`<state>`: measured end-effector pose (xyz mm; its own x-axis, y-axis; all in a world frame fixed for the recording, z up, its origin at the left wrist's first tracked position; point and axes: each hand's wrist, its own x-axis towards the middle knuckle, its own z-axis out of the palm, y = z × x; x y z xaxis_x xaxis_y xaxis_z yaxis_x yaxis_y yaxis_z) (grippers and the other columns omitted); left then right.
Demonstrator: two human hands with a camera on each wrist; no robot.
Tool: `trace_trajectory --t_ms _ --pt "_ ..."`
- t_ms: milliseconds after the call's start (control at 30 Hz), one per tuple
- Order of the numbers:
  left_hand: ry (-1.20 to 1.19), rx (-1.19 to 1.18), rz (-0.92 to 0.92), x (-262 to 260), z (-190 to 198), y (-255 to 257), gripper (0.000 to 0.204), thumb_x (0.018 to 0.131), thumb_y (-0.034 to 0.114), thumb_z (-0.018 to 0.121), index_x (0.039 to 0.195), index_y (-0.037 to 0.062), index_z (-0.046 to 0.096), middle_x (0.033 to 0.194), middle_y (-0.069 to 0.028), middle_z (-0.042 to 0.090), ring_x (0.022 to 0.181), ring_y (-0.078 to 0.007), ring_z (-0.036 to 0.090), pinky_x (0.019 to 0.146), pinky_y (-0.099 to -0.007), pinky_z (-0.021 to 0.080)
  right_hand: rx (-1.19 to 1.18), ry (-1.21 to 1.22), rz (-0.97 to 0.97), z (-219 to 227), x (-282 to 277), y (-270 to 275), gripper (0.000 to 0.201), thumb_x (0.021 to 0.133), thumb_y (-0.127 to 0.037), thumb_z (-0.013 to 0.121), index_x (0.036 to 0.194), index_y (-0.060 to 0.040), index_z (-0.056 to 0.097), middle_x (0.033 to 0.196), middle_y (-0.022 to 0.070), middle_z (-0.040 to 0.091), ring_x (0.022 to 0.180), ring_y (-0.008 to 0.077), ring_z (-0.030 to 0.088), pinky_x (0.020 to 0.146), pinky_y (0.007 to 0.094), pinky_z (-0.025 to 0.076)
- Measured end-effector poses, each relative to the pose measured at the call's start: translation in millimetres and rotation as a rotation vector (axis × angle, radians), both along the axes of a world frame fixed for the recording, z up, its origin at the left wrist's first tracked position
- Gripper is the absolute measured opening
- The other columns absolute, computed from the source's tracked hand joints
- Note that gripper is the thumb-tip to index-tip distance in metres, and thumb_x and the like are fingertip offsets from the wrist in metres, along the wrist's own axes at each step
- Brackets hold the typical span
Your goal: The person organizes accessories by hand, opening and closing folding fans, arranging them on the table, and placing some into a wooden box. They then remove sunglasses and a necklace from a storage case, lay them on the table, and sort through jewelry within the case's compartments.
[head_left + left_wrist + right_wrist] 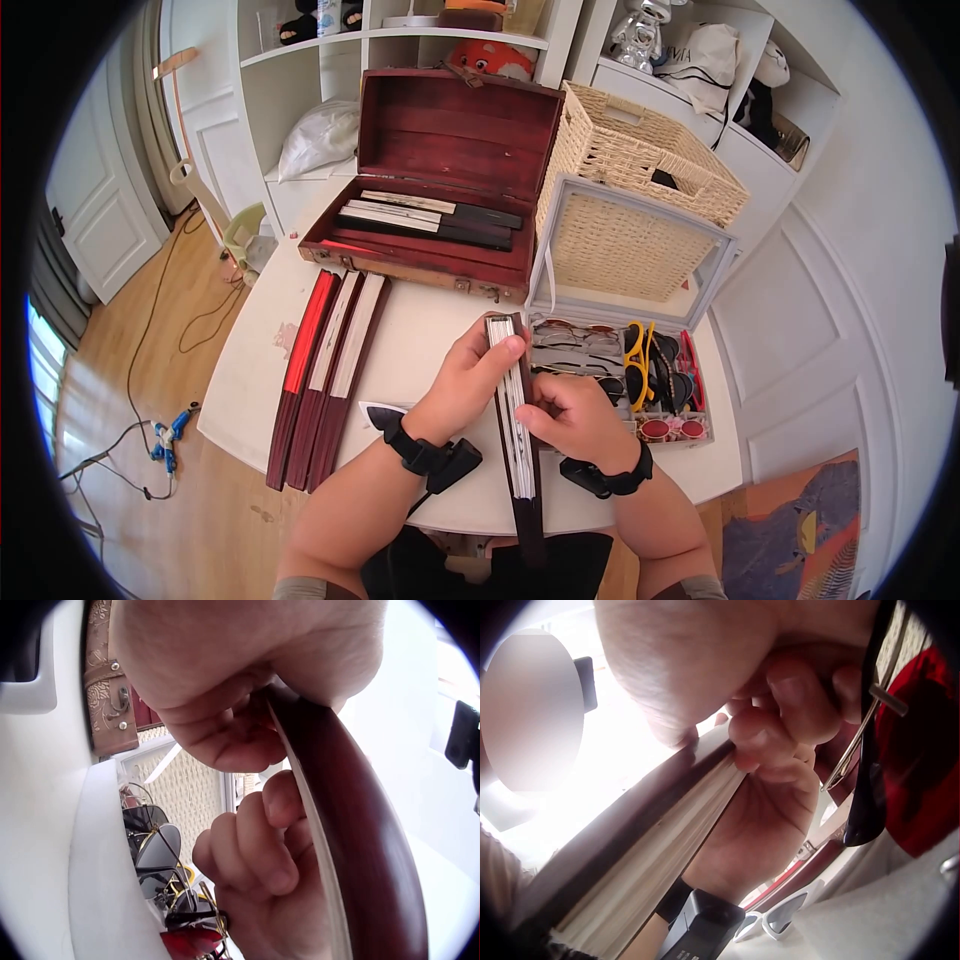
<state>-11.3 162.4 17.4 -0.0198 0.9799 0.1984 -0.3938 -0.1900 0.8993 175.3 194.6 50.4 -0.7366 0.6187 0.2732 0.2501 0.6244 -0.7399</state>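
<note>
Head view: the folded fan [518,460] sits between both hands, near the glasses box [610,317], its lower end past the table [415,325] edge. Left hand [465,385] grips the top, thumb over the pale leaf edges; right hand [580,418] pinches it lower down.

Left wrist view: that outer guard [364,817] is dark red and glossy — I'd bet stiff, maybe slippery under dry fingertips. The left fingers curl in against its edge.

Right wrist view: right thumb one side, curled fingers the other. The leaf [656,862] shows thin packed folds, so probably light but easy to crease. I'd hold it by the guards — squeezing the leaf edges seems risky.
</note>
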Motion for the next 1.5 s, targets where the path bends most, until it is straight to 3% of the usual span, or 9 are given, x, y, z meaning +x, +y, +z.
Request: trace_trajectory --t_ms 333,400,833,1000,1500 --pt "-0.104 0.007 -0.049 -1.3 -5.2 0.5 0.031 0.102 0.028 0.061 0.122 0.0032 0.060 0.107 -0.0009 0.063 0.099 -0.0097 0.057 0.091 -0.0281 0.047 0.017 -0.025 -0.024 -0.9 1.0 -0.7 0.035 0.093 -0.033 0.069 0.078 -0.0024 0.061 0.060 0.0103 0.059 0.051 0.0260 0.058 0.052 0.0344 0.046" --pt "0.066 0.020 -0.113 -3.8 -1.4 -1.2 0.031 0.102 0.029 0.062 0.119 0.0023 0.063 0.107 -0.0016 0.065 0.101 -0.0102 0.058 0.092 -0.0289 0.047 0.026 0.025 -0.009 1.9 1.0 -1.1 0.034 0.094 -0.033 0.068 0.079 -0.0024 0.062 0.060 0.0099 0.059 0.051 0.0256 0.057 0.052 0.0342 0.046" --pt "0.113 -0.002 -0.074 -1.6 2.2 -2.6 0.030 0.102 0.028 0.061 0.111 0.0005 0.066 0.100 -0.0010 0.066 0.093 -0.0094 0.057 0.086 -0.0279 0.047 -0.033 0.013 -0.034 5.8 1.2 -2.8 0.035 0.095 -0.035 0.067 0.082 -0.0021 0.065 0.057 0.0090 0.056 0.048 0.0220 0.054 0.051 0.0328 0.044" --pt "0.146 -0.004 -0.031 2.8 5.6 -4.3 0.032 0.102 0.033 0.058 0.104 0.0022 0.067 0.095 -0.0012 0.065 0.090 -0.0108 0.057 0.085 -0.0290 0.047 0.048 0.046 -0.017 -2.8 0.9 1.9 0.036 0.097 -0.034 0.065 0.081 -0.0022 0.065 0.057 0.0107 0.056 0.049 0.0247 0.055 0.051 0.0339 0.044" --pt "0.163 -0.031 -0.027 2.4 4.9 -4.1 0.039 0.103 0.038 0.054 0.104 0.0014 0.066 0.096 -0.0035 0.065 0.091 -0.0122 0.058 0.087 -0.0302 0.047 0.013 0.061 -0.022 1.7 2.4 1.4 0.031 0.098 -0.028 0.060 0.083 -0.0009 0.062 0.063 0.0136 0.056 0.054 0.0296 0.057 0.055 0.0371 0.045"
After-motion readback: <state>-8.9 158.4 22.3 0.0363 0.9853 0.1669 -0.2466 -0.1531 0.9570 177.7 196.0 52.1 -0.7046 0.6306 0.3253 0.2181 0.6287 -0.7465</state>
